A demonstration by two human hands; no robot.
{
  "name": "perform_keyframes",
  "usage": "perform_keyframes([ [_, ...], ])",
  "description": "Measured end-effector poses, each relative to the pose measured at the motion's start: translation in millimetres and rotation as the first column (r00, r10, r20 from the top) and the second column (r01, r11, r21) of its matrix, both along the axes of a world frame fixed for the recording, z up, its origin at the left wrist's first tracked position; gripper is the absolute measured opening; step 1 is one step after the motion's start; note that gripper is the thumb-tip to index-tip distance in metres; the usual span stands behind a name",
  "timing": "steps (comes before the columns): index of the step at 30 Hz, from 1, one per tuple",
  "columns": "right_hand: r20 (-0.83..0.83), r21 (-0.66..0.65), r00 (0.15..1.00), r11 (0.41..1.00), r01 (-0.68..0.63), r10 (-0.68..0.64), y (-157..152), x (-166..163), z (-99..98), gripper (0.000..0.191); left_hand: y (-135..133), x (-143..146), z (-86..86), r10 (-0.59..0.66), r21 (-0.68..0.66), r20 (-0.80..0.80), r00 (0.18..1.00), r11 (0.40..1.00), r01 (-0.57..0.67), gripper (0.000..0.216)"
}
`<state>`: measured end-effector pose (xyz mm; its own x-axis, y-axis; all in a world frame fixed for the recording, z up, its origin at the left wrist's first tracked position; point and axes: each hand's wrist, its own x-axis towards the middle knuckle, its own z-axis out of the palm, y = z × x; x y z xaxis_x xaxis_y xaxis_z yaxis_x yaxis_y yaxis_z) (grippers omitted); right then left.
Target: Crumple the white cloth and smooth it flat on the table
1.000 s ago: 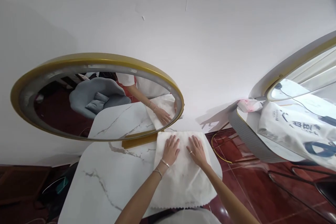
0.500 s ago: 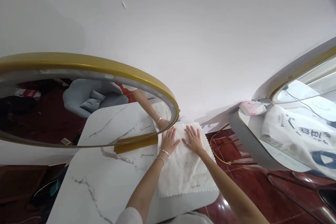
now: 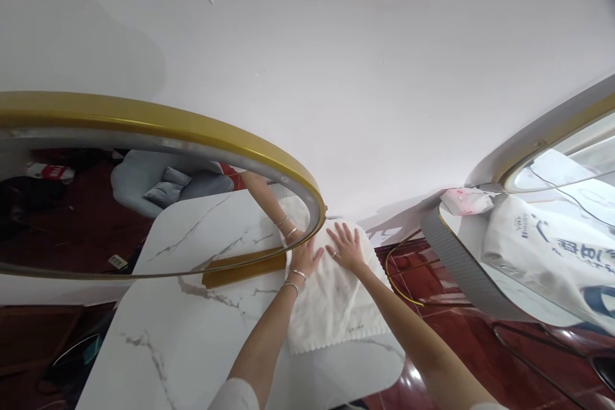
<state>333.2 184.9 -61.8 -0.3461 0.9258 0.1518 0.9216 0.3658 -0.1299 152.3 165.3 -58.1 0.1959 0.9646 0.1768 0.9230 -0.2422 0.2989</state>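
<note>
A white towel (image 3: 331, 307) with a scalloped edge lies spread on the white marble-patterned tabletop (image 3: 192, 346). My left hand (image 3: 303, 259) rests flat on its left part, beside the mirror's rim, which hides some fingertips. My right hand (image 3: 346, 248), with a ring on one finger, presses on the towel's far right part with fingers spread. Neither hand grips anything. Creases run through the cloth below the hands.
A large gold-framed mirror (image 3: 230, 134) overhangs the table's far left side, its gold base (image 3: 245, 269) on the tabletop. To the right, another table bears a tissue pack (image 3: 466, 200) and a white printed bag (image 3: 542, 237). Red tiled floor (image 3: 446, 333) lies between.
Both hands, lying on the towel, have slid it a little toward the wall; more tabletop shows along its near edge. The view has shifted slightly.
</note>
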Motion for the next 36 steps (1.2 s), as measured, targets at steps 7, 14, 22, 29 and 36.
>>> perform_keyframes([
  [7,-0.047,0.052,0.998,0.998,-0.028,0.03,-46.1,10.6,-0.5,0.053,-47.0,6.3,6.2,-0.043,0.04,-0.086,0.995,0.998,0.046,0.056],
  [14,-0.105,0.101,0.994,0.995,-0.009,0.02,-138.2,20.4,-8.0,0.056,-130.4,12.5,6.9,-0.066,0.042,-0.081,0.995,0.997,0.07,0.059],
  [22,-0.089,0.07,0.989,0.991,-0.116,0.122,-159.7,8.8,-7.4,0.065,-244.1,16.0,5.7,-0.099,-0.045,-0.005,0.995,0.994,0.099,0.066],
  [29,-0.044,0.054,0.995,0.995,-0.086,0.088,-75.6,2.6,-5.9,0.062,-235.3,30.2,5.5,-0.091,-0.055,-0.022,0.996,0.994,0.09,0.087],
  [36,-0.027,0.046,0.993,0.993,-0.113,0.114,6.2,-3.2,-7.0,0.058,-165.5,41.4,8.8,-0.015,0.005,0.0,1.0,1.0,0.015,0.077],
])
